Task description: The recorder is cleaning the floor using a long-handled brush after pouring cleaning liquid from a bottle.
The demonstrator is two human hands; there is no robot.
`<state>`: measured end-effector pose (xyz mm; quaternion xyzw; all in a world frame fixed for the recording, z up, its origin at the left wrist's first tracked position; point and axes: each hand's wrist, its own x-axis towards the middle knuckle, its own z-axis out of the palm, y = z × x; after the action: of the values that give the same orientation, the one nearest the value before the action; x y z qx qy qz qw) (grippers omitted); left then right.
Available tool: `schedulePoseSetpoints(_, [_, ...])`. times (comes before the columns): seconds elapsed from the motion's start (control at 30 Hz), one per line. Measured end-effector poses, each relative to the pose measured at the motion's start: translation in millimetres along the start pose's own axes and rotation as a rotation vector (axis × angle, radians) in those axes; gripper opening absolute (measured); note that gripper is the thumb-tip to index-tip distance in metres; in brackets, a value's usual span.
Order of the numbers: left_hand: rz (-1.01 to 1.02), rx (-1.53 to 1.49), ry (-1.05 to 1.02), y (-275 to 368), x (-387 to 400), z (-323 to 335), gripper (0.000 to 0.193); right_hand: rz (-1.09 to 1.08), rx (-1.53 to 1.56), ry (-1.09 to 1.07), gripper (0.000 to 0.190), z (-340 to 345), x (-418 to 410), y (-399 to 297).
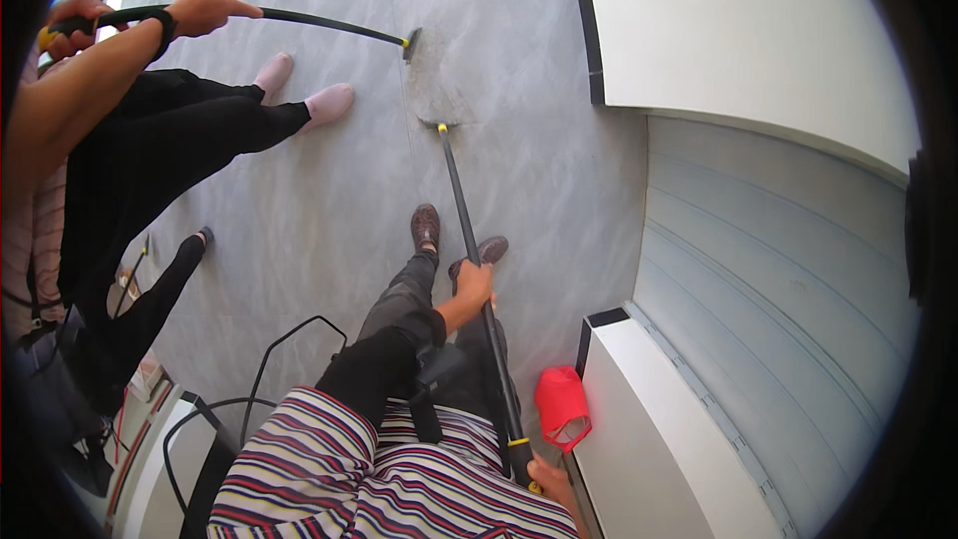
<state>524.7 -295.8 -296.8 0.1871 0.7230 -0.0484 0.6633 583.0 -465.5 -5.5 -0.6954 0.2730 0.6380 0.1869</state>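
My left hand grips the middle of a long black pole with yellow collars. Near the waist, my right hand holds the pole's upper end, by its thick black grip. The pole's flat, narrow scraper head rests on the grey floor, at the edge of a rough pale patch. Across that patch, another person's similar scraper head touches the floor; that person's two hands hold its pole.
A person in black trousers and pale shoes stands at the left, another person beyond. A red bag sits by the low white wall at lower right. A white panel and a grey slatted shutter bound the right side.
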Motion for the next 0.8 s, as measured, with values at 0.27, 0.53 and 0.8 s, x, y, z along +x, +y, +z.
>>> schedulePoseSetpoints(0.27, [0.043, 0.002, 0.014, -33.6, 23.9, -4.9, 0.028, 0.01, 0.053, -0.143, 0.051, 9.5, 5.3, 9.5])
schedulePoseSetpoints(0.53, [-0.081, 0.039, -0.251, -24.1, 45.6, -8.3, 0.042, -0.033, 0.044, -0.225, 0.048, -0.5, 26.1, 17.3])
schedulePoseSetpoints(0.8, [-0.131, -0.514, -0.414, -63.9, 101.3, -33.7, 0.022, 0.054, 0.177, -0.395, 0.042, 6.7, 26.4, 0.6])
